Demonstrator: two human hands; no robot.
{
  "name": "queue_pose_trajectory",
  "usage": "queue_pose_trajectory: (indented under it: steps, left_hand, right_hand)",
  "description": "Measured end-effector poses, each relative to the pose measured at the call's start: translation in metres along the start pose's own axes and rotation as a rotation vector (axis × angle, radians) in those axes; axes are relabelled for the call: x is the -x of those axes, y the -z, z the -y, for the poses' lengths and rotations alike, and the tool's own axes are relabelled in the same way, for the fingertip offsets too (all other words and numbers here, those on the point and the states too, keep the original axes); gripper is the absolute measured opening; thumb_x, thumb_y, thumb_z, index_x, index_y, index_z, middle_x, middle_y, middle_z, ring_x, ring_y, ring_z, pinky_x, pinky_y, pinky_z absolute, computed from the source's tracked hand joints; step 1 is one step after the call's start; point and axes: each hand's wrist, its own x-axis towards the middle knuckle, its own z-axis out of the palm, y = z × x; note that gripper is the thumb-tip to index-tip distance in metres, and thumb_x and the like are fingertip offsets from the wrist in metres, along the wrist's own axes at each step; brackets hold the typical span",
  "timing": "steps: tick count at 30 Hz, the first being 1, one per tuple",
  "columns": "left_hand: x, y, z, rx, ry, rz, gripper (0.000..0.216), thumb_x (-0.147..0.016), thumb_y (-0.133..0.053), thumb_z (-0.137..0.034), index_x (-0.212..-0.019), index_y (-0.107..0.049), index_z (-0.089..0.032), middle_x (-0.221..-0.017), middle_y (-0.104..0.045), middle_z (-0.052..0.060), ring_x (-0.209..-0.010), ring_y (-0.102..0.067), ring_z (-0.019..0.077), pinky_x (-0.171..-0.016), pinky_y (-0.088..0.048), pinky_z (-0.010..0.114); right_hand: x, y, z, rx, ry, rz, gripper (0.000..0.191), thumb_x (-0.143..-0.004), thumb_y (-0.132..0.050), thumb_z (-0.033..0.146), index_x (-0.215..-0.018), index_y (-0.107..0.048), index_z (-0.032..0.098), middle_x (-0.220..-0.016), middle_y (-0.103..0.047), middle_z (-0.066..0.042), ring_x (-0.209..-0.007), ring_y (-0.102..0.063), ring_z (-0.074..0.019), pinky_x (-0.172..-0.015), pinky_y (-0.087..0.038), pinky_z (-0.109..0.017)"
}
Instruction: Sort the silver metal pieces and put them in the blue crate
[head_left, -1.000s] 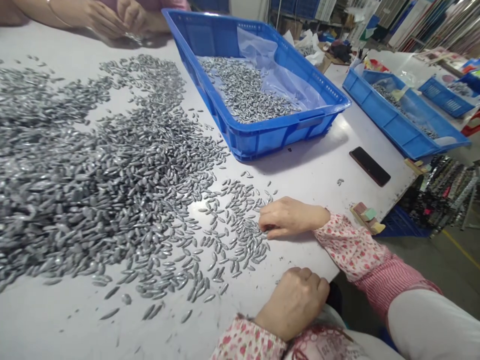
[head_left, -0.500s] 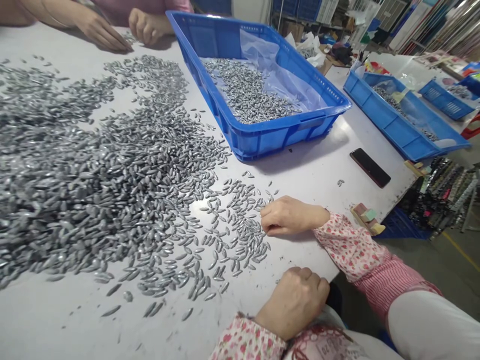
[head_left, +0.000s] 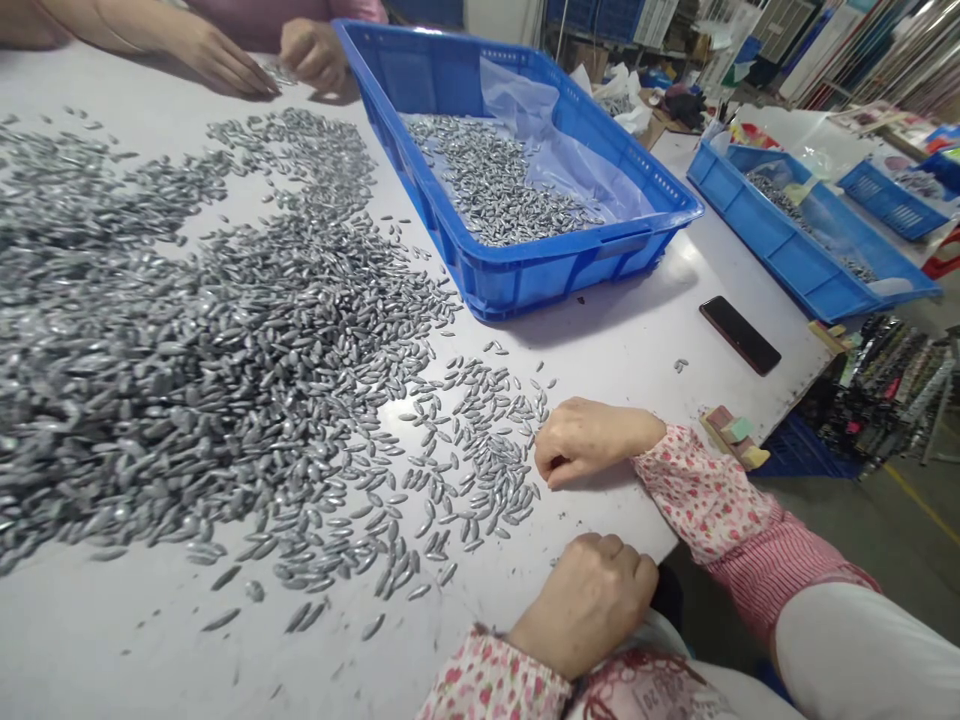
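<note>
Reaching in at the edge of the bench [head_left: 622, 350], the right hand [head_left: 589, 442] is curled, fingertips [head_left: 543, 452] right at the rim of the silvery seed-shaped pieces [head_left: 225, 350], though I can't tell if it's pinching any. Left hand [head_left: 585, 605] sits clenched, farther off. The spread runs leftward from both, right hand nearest. Behind, a blue plastic crate [head_left: 555, 280] holds more on a clear liner [head_left: 547, 140].

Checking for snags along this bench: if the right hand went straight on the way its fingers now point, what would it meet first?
The loose silver seed-shaped pieces lying at the fingertips of the right hand. It seems to be touching them or nearly so, though depth is hard to judge.
</note>
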Motion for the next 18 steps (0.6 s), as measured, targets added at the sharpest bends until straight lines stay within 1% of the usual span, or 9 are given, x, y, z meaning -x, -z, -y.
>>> queue_pose_trajectory:
  steps: [3, 5, 9, 11, 15, 18]
  left_hand:
    - [0.000, 0.000, 0.000, -0.001, -0.001, 0.006, 0.015, -0.090, -0.065, -0.016, -0.086, -0.051, -0.016, -0.078, -0.062, 0.000, -0.068, -0.059, 0.0207, -0.057, -0.045, 0.034]
    - [0.000, 0.001, 0.000, -0.004, 0.004, 0.009, 0.015, -0.090, -0.065, -0.016, -0.086, -0.051, -0.016, -0.078, -0.062, 0.000, -0.068, -0.059, 0.0209, -0.057, -0.046, 0.034]
    - [0.000, 0.000, -0.001, -0.005, 0.003, 0.019, 0.015, -0.091, -0.064, -0.017, -0.086, -0.050, -0.017, -0.079, -0.062, 0.000, -0.068, -0.060, 0.0209, -0.057, -0.046, 0.034]
    - [0.000, 0.000, -0.001, -0.005, 0.003, 0.030, 0.015, -0.092, -0.063, -0.017, -0.085, -0.049, -0.017, -0.078, -0.062, 0.000, -0.069, -0.060, 0.0206, -0.057, -0.046, 0.034]
    - [0.000, 0.002, -0.001, -0.011, 0.003, 0.043, 0.013, -0.095, -0.059, -0.017, -0.086, -0.049, -0.017, -0.080, -0.062, 0.000, -0.071, -0.060, 0.0200, -0.058, -0.046, 0.033]
    - [0.000, 0.002, -0.001, -0.012, 0.004, 0.045, 0.013, -0.095, -0.059, -0.016, -0.086, -0.049, -0.017, -0.080, -0.062, 0.001, -0.071, -0.061, 0.0199, -0.058, -0.046, 0.033]
  right_hand:
    - [-0.004, -0.004, 0.001, 0.026, -0.020, -0.084, 0.008, -0.087, -0.066, 0.022, -0.080, -0.069, 0.017, -0.076, -0.069, 0.001, -0.069, -0.056, -0.0107, -0.063, -0.033, -0.024]
    - [-0.007, -0.008, 0.002, 0.088, 0.000, -0.140, 0.010, -0.090, -0.063, 0.024, -0.085, -0.067, 0.017, -0.080, -0.068, 0.000, -0.073, -0.056, -0.0119, -0.063, -0.032, -0.024]
    - [-0.009, -0.013, 0.001, 0.231, 0.022, -0.185, 0.017, -0.096, -0.052, 0.024, -0.090, -0.065, 0.016, -0.088, -0.067, -0.003, -0.078, -0.056, -0.0136, -0.062, -0.029, -0.026]
    - [-0.007, -0.012, -0.001, 0.238, -0.003, -0.187, 0.019, -0.097, -0.050, 0.024, -0.088, -0.064, 0.015, -0.086, -0.066, -0.003, -0.077, -0.055, -0.0134, -0.062, -0.028, -0.027]
    - [-0.004, -0.009, -0.004, 0.194, -0.076, -0.166, 0.020, -0.093, -0.057, 0.028, -0.078, -0.064, 0.017, -0.078, -0.066, 0.000, -0.070, -0.052, -0.0122, -0.062, -0.026, -0.027]
    - [-0.005, -0.008, -0.003, 0.171, -0.154, -0.195, 0.018, -0.091, -0.058, 0.025, -0.075, -0.064, 0.017, -0.076, -0.065, 0.001, -0.068, -0.050, -0.0120, -0.062, -0.026, -0.027]
